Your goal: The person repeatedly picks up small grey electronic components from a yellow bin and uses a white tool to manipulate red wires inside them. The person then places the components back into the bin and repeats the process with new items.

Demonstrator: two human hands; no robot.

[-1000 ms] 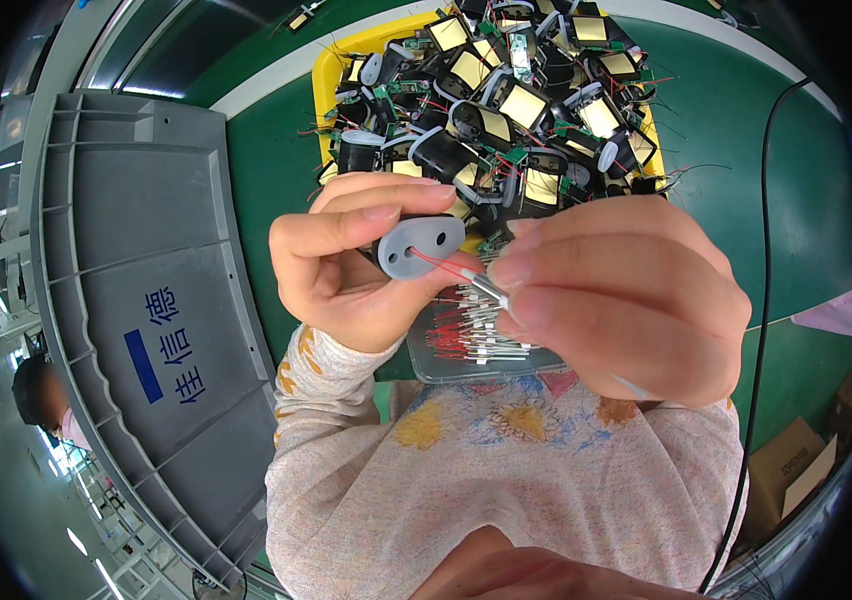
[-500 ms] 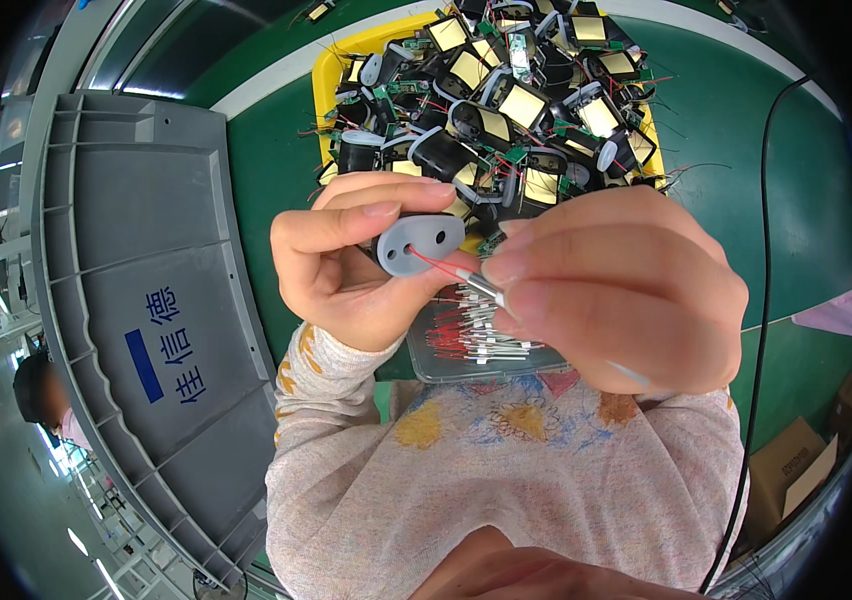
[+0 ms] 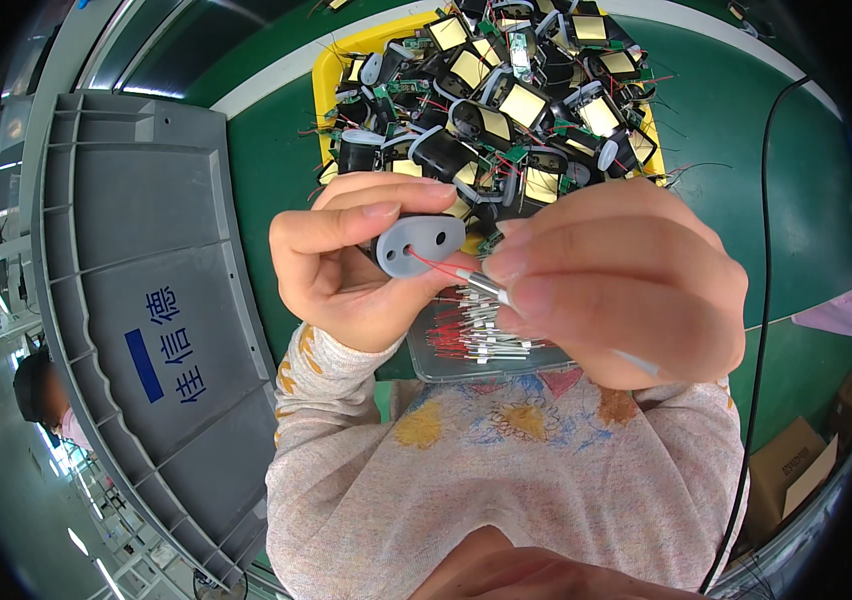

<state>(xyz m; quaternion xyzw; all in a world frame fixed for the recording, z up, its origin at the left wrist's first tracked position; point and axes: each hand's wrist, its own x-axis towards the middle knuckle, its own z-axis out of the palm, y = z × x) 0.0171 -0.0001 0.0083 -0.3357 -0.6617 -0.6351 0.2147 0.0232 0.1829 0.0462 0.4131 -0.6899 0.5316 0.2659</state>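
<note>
Left hand (image 3: 346, 270), fingers closed round a grey cap (image 3: 418, 244) w/ two holes, held up at chest level. Right hand (image 3: 616, 290), fingers pinched shut on a red wire (image 3: 446, 268) w/ metal sleeve, its tip at the cap's left hole. Just below the fingers: clear tray (image 3: 446, 365) of more wires. Beyond them: yellow bin (image 3: 331, 75) of parts on green tabletop (image 3: 756, 170). Left: grey lid (image 3: 126, 260).

Green matte surface (image 3: 736, 170) carries yellow plastic tray (image 3: 331, 70) of black-and-yellow wired components, grey ribbed plastic crate lid (image 3: 126, 260), thin black cable (image 3: 768, 250).
</note>
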